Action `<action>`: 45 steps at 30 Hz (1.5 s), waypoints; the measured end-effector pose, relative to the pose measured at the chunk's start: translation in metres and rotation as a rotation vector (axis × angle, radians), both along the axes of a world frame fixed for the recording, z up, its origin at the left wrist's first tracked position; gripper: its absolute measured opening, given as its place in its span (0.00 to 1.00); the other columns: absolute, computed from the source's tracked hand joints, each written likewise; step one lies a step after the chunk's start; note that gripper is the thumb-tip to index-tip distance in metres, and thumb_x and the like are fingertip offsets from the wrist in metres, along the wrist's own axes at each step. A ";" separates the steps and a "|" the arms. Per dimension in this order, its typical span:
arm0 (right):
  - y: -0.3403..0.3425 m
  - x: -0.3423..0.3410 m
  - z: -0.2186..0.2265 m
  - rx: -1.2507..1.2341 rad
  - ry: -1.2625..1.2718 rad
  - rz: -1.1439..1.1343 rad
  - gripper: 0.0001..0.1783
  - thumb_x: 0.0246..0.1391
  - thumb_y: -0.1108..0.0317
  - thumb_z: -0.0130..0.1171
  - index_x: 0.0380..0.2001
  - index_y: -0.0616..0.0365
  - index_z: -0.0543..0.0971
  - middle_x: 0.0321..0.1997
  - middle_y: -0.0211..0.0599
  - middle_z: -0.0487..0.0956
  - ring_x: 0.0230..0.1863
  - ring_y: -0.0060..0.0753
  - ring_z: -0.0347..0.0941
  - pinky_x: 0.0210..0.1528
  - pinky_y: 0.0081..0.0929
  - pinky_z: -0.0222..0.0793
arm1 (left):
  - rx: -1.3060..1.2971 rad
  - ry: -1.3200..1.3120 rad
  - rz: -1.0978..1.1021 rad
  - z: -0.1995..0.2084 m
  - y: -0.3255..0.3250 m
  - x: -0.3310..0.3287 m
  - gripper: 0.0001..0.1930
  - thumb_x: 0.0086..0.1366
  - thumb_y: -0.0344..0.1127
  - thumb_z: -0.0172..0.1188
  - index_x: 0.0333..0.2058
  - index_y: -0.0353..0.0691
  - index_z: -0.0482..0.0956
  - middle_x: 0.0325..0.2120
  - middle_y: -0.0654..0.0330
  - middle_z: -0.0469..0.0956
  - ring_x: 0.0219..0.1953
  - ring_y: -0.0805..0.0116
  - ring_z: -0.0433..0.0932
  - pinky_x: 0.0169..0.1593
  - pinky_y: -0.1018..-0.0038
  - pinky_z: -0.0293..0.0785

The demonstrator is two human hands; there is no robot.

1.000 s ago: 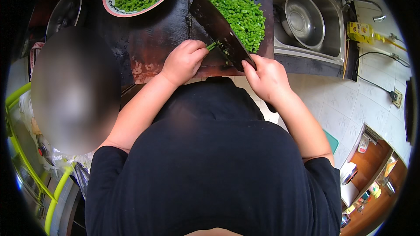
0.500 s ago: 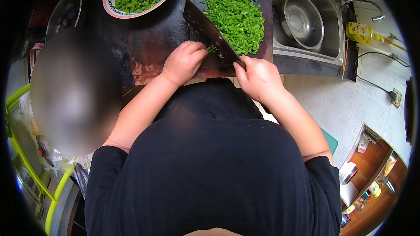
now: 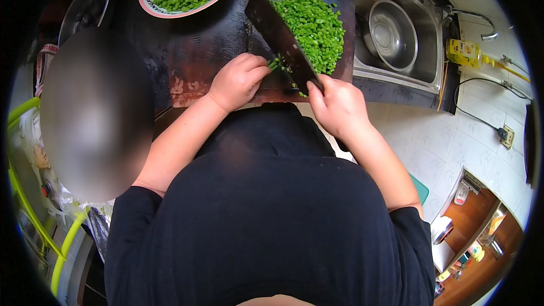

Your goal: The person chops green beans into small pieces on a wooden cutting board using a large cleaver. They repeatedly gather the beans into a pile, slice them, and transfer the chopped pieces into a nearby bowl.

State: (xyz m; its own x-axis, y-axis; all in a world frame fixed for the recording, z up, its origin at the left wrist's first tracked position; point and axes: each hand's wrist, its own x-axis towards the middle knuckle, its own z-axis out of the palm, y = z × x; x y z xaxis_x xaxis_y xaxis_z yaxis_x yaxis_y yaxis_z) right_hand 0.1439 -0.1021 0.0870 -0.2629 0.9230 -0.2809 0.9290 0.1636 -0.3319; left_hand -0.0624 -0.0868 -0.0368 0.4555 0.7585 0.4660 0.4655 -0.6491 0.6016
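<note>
In my right hand [image 3: 340,105] is the handle of a cleaver [image 3: 279,29], its broad dark blade slanting up and to the left across the board. My left hand [image 3: 240,82] is closed with fingertips pinched around a few thin green beans [image 3: 273,64], whose ends poke out just left of the blade. Small cut bits cling to the blade and lie under it. Beyond the cleaver, a pile of chopped green beans [image 3: 315,31] covers the right part of the dark, worn cutting board [image 3: 195,73].
A patterned plate [image 3: 148,4] heaped with chopped green beans stands at the far left of the board. On the right, a steel sink [image 3: 428,73] holds a metal basin [image 3: 391,34]. A yellow bottle [image 3: 463,52] is beside it. A blurred oval hides the left side.
The cleaver has lifted slightly and its blade face has turned more into view, uncovering fresh cut bits beneath. My left hand stays nearly in place. The whole view has shifted a little.
</note>
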 end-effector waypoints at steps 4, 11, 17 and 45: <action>0.004 -0.001 0.001 -0.058 -0.020 -0.007 0.15 0.56 0.57 0.49 0.33 0.56 0.78 0.27 0.49 0.78 0.32 0.55 0.74 0.35 0.45 0.70 | 0.024 0.006 0.019 -0.002 0.000 -0.001 0.09 0.47 0.25 0.57 0.31 0.38 0.77 0.33 0.59 0.75 0.36 0.58 0.74 0.40 0.69 0.73; 0.003 -0.003 0.000 -0.024 -0.051 0.028 0.13 0.55 0.59 0.49 0.30 0.55 0.78 0.25 0.46 0.79 0.29 0.51 0.76 0.34 0.44 0.71 | 0.035 0.020 0.030 -0.005 -0.003 -0.001 0.08 0.48 0.27 0.56 0.30 0.38 0.77 0.33 0.59 0.75 0.35 0.59 0.74 0.39 0.69 0.73; -0.001 -0.006 -0.003 -0.019 -0.038 0.024 0.13 0.55 0.58 0.49 0.31 0.55 0.78 0.25 0.45 0.79 0.29 0.51 0.76 0.34 0.44 0.71 | 0.090 0.019 0.057 -0.003 -0.002 -0.002 0.07 0.48 0.28 0.57 0.29 0.38 0.76 0.31 0.60 0.75 0.34 0.60 0.74 0.38 0.69 0.73; -0.005 -0.007 -0.001 0.011 -0.013 0.050 0.13 0.55 0.59 0.49 0.29 0.55 0.77 0.23 0.45 0.79 0.27 0.50 0.76 0.32 0.44 0.72 | 0.118 0.010 0.070 -0.008 -0.003 -0.001 0.07 0.48 0.29 0.55 0.29 0.38 0.77 0.31 0.59 0.76 0.33 0.59 0.75 0.38 0.69 0.74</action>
